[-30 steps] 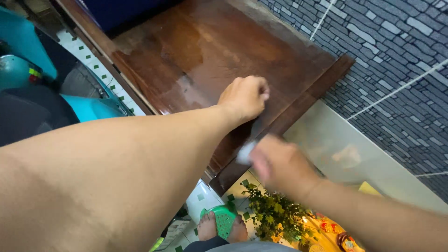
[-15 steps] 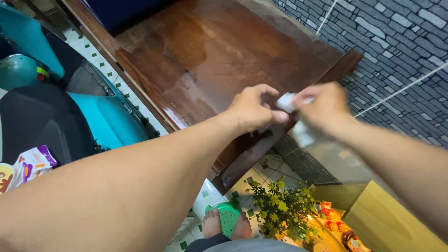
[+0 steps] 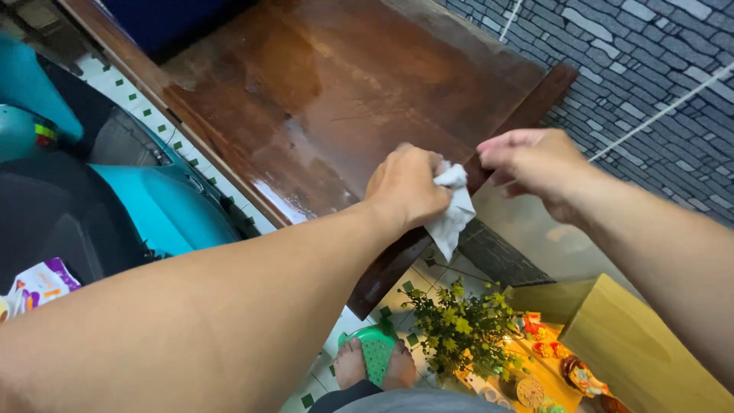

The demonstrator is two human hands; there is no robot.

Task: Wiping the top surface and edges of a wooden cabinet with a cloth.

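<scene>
Two bare hands are seen over a dark wooden top (image 3: 359, 84), and the scene is read from left to right. At the far left a teal scooter body (image 3: 164, 203) stands beside the wood, with a small printed packet (image 3: 34, 283) lying near its seat. Beyond it a strip of white floor tiles with green squares (image 3: 145, 115) runs along the top's left edge. The wooden surface is glossy, with duller, streaky patches toward its near end.

The left hand (image 3: 405, 187) is closed into a loose fist at the near right edge of the top — a white cloth (image 3: 451, 210) is gripped in it, bunched at the knuckles and hanging down past the edge. Just to its right, the right hand (image 3: 535, 164) is held apart from the cloth, fingers loosely curled with thumb and forefinger drawn close; nothing is seen held in it.

For wiping to go well, the cloth would best be folded flat under the palm rather than left dangling, and even pressure kept along the grain out to the raised edge strip.

Lower down, a green sandal (image 3: 375, 359) is worn on one foot, a leafy potted plant (image 3: 459, 333) stands beside it, and a yellow wooden box (image 3: 634, 352) sits at the near right below the grey patterned wall (image 3: 657, 69).
</scene>
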